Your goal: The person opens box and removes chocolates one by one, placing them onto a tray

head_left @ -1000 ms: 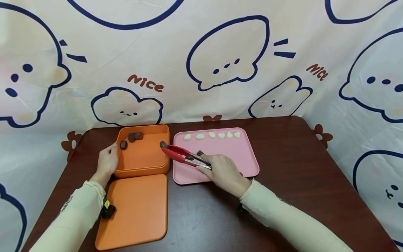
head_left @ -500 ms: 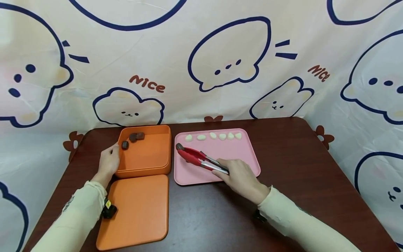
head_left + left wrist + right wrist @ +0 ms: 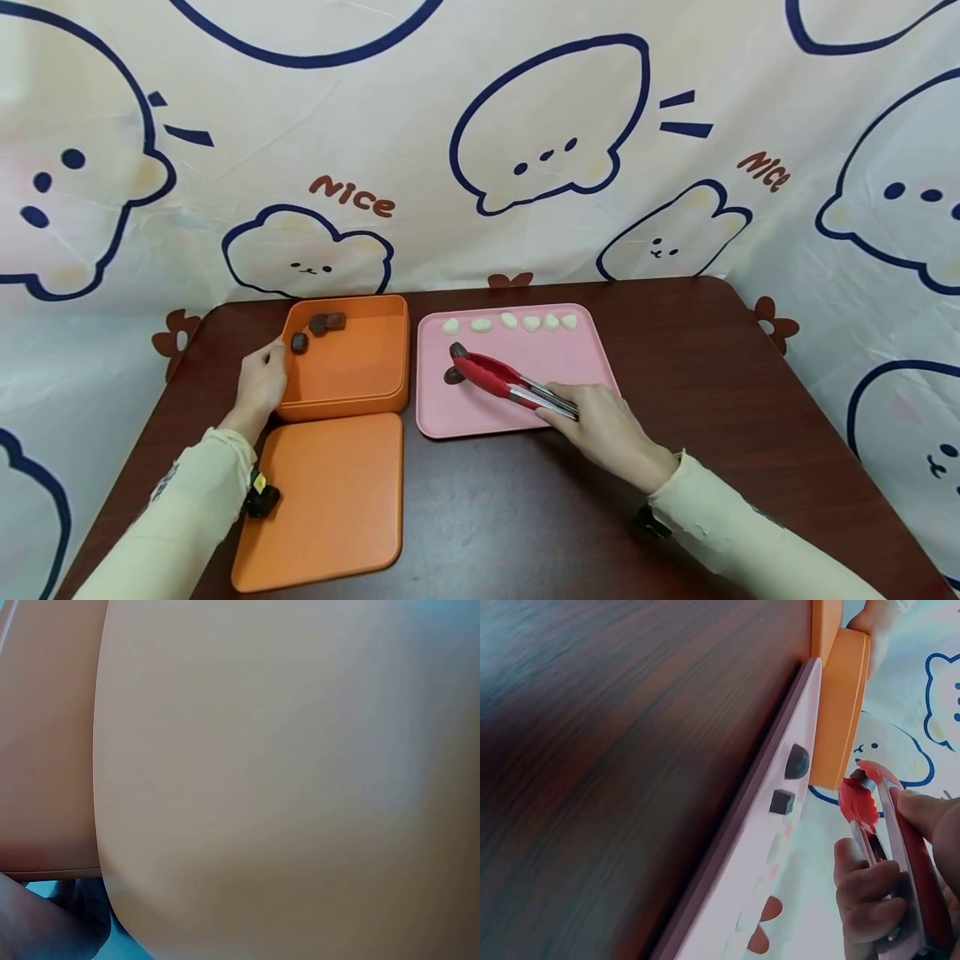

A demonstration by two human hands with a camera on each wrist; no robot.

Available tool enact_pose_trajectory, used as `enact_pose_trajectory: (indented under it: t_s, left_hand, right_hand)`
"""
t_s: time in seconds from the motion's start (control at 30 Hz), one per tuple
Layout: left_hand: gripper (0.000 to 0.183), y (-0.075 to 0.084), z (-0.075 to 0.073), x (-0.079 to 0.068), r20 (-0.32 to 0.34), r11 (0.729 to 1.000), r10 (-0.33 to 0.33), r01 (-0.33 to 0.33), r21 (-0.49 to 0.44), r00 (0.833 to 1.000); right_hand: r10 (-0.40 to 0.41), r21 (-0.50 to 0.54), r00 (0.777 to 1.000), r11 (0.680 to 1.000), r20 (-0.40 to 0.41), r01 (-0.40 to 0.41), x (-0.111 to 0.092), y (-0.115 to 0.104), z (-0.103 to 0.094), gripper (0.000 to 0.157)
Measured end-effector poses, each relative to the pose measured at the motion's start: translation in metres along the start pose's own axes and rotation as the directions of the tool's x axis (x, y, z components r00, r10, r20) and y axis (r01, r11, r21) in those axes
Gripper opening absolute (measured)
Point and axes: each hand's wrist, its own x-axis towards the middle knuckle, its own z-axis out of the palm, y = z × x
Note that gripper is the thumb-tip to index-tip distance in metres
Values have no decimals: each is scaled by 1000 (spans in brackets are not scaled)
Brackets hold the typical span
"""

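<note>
My right hand [image 3: 611, 437] grips red-tipped tongs [image 3: 517, 387], low over the left part of a pink tray [image 3: 525, 408]. Between the tong tips is a dark chocolate [image 3: 859, 778]. On the tray below lies a round dark chocolate [image 3: 453, 376]; the right wrist view also shows a squarish dark chocolate [image 3: 782, 801] beside it, hidden behind the tongs in the head view. My left hand [image 3: 262, 383] holds the left wall of an orange box [image 3: 345, 408]. Three chocolates sit inside that box at its back left, one being a ridged chocolate [image 3: 299, 342].
Several white candies [image 3: 481, 325] form a row along the tray's back edge. An orange lid [image 3: 322, 500] lies flat on the dark wooden table [image 3: 675, 350] in front of the box. Behind the table hangs a printed curtain [image 3: 420, 125].
My right hand has carried the tongs and chocolate rightward from the box's right rim to over the tray. The left hand stays on the box.
</note>
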Motion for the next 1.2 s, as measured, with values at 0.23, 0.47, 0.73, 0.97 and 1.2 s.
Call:
enact_pose_trajectory:
  t_s: [0.23, 0.47, 0.73, 0.97, 1.2]
  left_hand:
    - [61, 2, -1, 1, 3, 1000, 5, -5, 1, 1000]
    - [60, 6, -1, 2, -7, 1000, 7, -7, -1, 1000]
    - [59, 4, -2, 3, -9, 1000, -4, 4, -7, 1000]
    - [59, 3, 0, 2, -9, 1000, -9, 9, -12, 1000]
    - [59, 2, 1, 1, -7, 1000, -19, 19, -11, 1000]
  right_hand:
    - [56, -1, 998, 998, 42, -56, -5, 15, -9, 28]
    - [91, -7, 994, 996, 61, -90, -8, 30, -17, 27]
    - [118, -1, 989, 993, 84, -118, -10, 44, -19, 14]
    - [145, 19, 981, 989, 131, -148, -12, 50, -18, 13]
    - [179, -17, 976, 984, 126, -178, -13, 52, -18, 16]
